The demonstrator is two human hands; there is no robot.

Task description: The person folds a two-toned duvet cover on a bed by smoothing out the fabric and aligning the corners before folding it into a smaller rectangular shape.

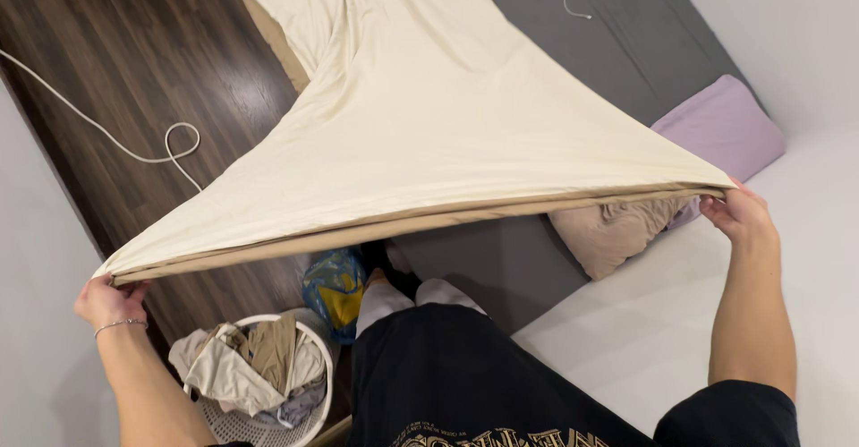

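Dark wood floor [134, 71] lies bare beyond your left hand [107, 301], whose grip clenches one corner of the cream sheet [429, 125]. Its taut edge spans across to your right hand [741, 214], pinching the other corner above the bed [626, 44], pillows [725, 125] just beyond.

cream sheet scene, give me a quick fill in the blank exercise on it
1. Both hands stretch the cream sheet by its ____.
2. The left hand wears a thin ____ at the wrist.
3. The white basket on the floor holds crumpled ____.
4. Beyond the right hand lies a ____ pillow.

Missing words: corners; bracelet; clothes; lilac
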